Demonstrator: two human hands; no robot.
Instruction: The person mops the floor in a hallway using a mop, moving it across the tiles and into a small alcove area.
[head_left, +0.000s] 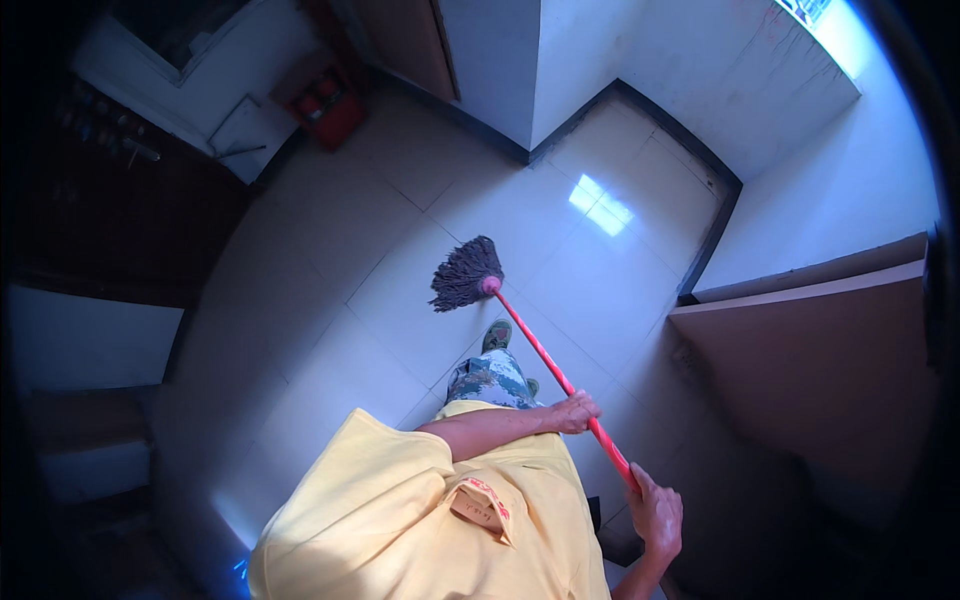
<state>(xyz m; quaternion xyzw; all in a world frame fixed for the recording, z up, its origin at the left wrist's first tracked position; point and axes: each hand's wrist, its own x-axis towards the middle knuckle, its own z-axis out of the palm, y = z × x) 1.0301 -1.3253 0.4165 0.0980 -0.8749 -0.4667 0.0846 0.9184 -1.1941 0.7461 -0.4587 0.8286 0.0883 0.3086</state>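
Note:
A string mop with a dark grey-purple head (469, 275) lies with its strands fanned out on the pale tiled floor (390, 315), just beyond my shoe. Its red handle (536, 345) slants down to the right from a pink collar. My left hand (576, 412) reaches across my body and is closed around the middle of the handle. Near the upper end of the handle, my right hand (655, 510) grips it, thumb along the shaft.
A red box holding red cylinders (322, 101) stands by the wall at upper left. A dark door (120, 195) is at left. A wall corner with dark skirting (529, 157) juts in ahead. A brownish door (810, 367) stands at right.

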